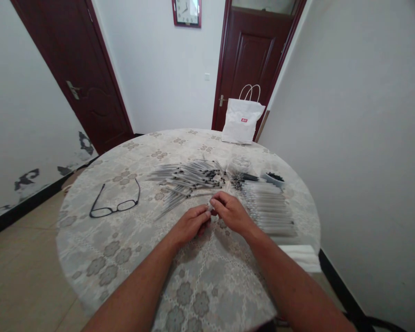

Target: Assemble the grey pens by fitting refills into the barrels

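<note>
My left hand and my right hand meet over the near middle of the table, fingertips almost touching. Both are closed in a pinch around a small whitish piece, mostly hidden by the fingers, so I cannot tell its kind. Just beyond them lies a loose pile of thin grey pen-like sticks with dark ends. To the right of my right hand, translucent white tubes lie stacked side by side. Small black pieces lie at the far end of that stack.
A small bowl of black bits and a clear plastic bag stand behind the tubes. Black-framed glasses lie at left. A white paper bag stands at the back edge. Folded white paper lies at the right edge of the round table.
</note>
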Motion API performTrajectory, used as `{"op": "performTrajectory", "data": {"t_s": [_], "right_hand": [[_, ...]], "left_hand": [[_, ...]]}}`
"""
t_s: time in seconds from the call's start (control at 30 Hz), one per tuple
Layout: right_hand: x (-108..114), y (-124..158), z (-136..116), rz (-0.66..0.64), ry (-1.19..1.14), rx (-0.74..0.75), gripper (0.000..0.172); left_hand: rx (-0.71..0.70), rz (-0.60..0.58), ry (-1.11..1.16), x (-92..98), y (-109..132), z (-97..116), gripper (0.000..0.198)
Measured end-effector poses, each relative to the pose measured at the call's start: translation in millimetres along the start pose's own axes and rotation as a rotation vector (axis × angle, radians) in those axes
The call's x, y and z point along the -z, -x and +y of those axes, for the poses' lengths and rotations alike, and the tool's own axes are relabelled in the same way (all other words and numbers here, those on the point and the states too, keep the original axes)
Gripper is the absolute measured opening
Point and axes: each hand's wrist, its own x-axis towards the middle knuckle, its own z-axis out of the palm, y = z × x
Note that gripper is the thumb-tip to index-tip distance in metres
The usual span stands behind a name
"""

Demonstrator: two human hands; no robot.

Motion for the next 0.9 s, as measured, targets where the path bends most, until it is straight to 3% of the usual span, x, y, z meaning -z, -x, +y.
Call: {"op": "performTrajectory", "data": {"t_s": [0.17,0.3,0.4,0.5,0.6,0.7,0.8,0.9], "right_hand": [[-2,5,3,-0.092,-0.085,0.017,0.017],[-3,7,3,-0.132,-0.101,0.039,0.015],[-8,8,2,-0.147,-0.210,-0.028,0.021],[-13,9,0,-0.087,-0.274,-0.073,0.024],[-12,10,-3,0.038,-0.155,0.001,0.022],[-5,9,-6,0.081,-0.039,0.054,0.020],[10,7,-4,0.063,0.073,0.048,0.021],[33,3,1,-0.049,0.205,0.006,0.019]], "left_hand": [[-0.006,0.004,-0.021,1.4,-1,-4,0.047],[0.033,-0.018,0.025,1.4,0,-3,0.048],[0.043,-0.037,0.045,-0.5,3,0,0.048],[0.072,-0.030,0.111,-3.5,6,3,0.047],[0.097,-0.014,0.184,-5.3,6,3,0.044],[0.135,0.020,0.302,-4.4,2,0,0.036],[0.111,0.074,0.430,-1.4,-3,-1,0.028],[0.031,0.120,0.482,1.9,-6,-1,0.030]]}}
